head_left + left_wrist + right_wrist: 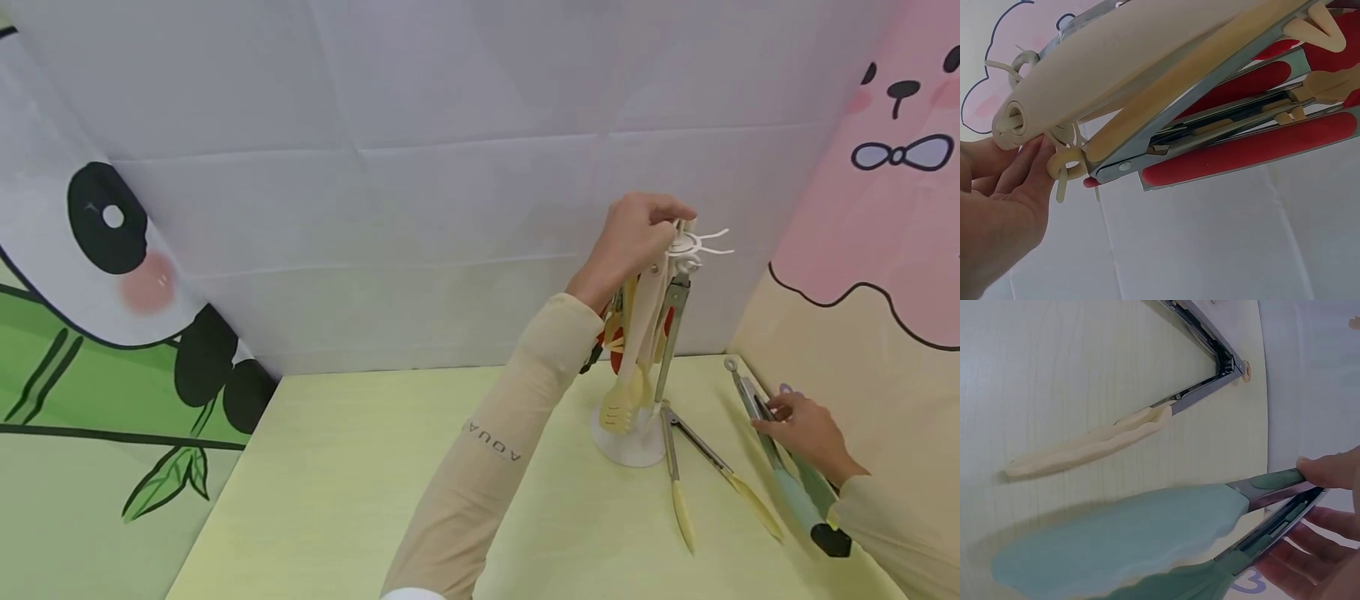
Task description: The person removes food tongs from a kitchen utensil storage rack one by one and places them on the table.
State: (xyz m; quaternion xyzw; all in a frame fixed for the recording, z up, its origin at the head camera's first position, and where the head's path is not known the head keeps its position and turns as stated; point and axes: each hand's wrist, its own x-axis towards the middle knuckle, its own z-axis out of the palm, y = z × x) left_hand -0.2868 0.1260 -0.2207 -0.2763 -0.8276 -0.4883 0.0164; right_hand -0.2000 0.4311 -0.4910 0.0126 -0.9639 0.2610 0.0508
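Utensils point(645, 321) hung on white rack point(628, 452), top grasped by left hand point(633, 237); apparently yet to hang: yellow tongs point(752, 500) beside rack, green tongs point(797, 498) gripped in right hand point(813, 437) at right of table point(360, 483).

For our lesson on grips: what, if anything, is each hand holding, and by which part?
The left hand holds the white stand by its top; the right hand holds the green tongs by their handles.

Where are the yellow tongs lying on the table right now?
In the head view, the yellow tongs lie spread open right of centre on the table, between the utensil stand's white base and the green tongs in the right hand.
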